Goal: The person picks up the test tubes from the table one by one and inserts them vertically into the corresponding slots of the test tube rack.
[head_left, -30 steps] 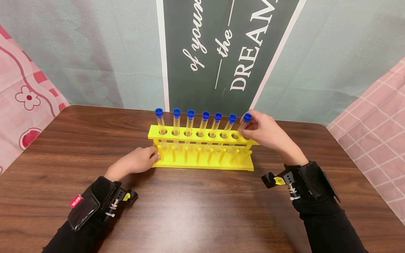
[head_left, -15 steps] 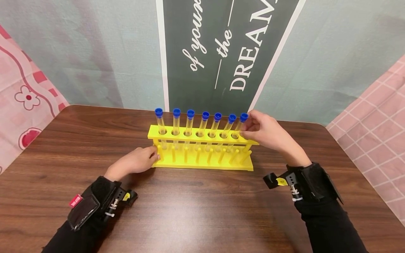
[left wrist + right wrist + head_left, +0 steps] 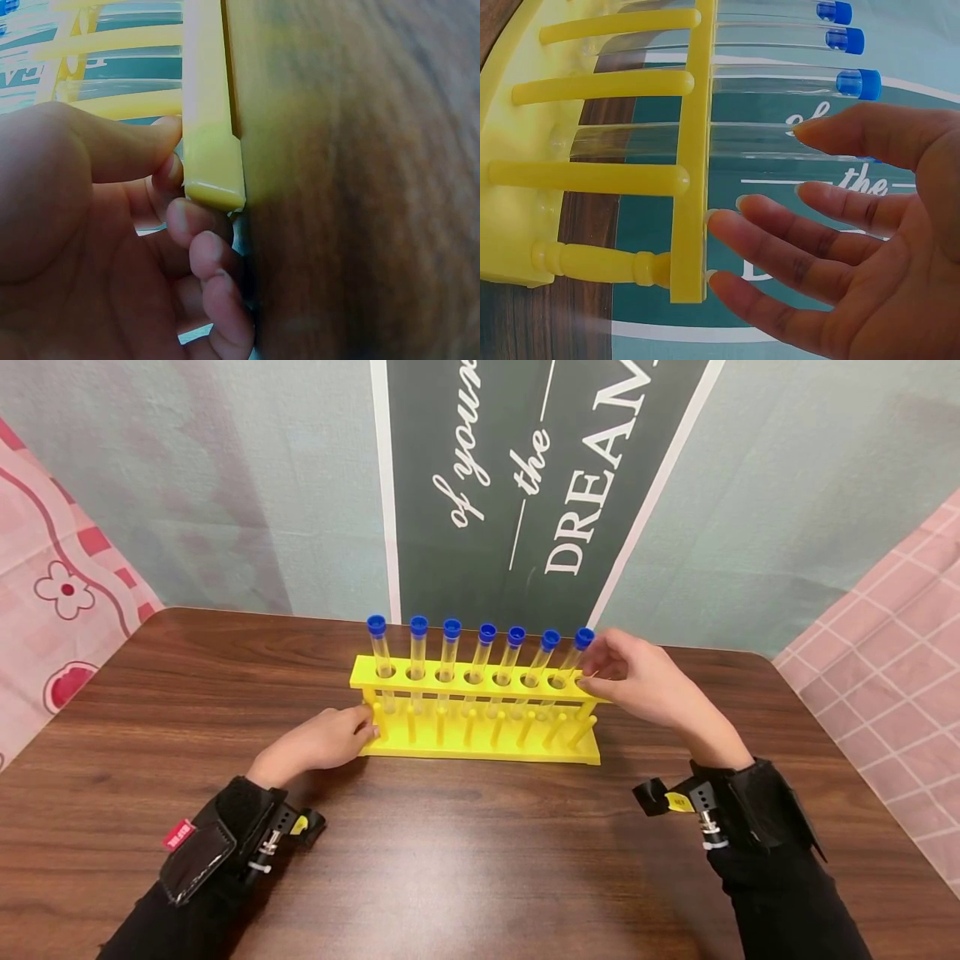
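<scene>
A yellow test tube rack stands on the table, holding a row of clear test tubes with blue caps. My left hand grips the left end of its base; in the left wrist view the thumb lies on one side of the yellow base end, with curled fingers at the other. At the right end, my right hand is beside the rightmost test tube, which leans slightly right in its hole. Its fingers are spread in the right wrist view, fingertips at the rack's top bar, and the thumb overlaps that test tube.
Slanted yellow pegs line the front of the rack. The brown wooden table extends around it. Behind hangs a blue-grey cloth with a dark lettered panel. Pink cloths flank both sides.
My right hand has let go of the rightmost test tube and shifted a little right and down. That tube's cap swung left, then back right. The left hand has stayed on the rack.
</scene>
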Demonstrator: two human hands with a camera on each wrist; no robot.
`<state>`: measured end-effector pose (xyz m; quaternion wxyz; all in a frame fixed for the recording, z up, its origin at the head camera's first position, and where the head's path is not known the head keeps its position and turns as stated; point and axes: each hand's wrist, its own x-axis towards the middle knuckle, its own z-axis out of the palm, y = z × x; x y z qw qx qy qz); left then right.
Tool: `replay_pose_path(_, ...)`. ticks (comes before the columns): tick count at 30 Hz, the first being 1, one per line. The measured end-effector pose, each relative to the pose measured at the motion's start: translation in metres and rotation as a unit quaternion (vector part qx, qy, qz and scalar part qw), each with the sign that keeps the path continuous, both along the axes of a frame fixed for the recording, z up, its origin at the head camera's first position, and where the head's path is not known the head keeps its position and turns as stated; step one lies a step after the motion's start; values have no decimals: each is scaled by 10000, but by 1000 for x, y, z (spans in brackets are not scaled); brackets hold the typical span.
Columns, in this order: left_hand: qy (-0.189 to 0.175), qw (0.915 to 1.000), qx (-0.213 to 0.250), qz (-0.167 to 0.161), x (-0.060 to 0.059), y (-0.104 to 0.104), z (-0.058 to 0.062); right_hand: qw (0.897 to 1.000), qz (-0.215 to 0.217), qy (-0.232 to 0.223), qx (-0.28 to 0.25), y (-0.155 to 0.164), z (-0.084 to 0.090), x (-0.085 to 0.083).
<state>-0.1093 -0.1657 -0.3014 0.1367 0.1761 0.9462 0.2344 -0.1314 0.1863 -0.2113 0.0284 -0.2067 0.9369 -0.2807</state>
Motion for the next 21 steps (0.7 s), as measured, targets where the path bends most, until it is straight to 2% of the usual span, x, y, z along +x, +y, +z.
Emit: replay_pose_path(21, -20, 10000, 6, 11, 0, 0, 0, 9988, -315, 348, 110, 19, -5, 17)
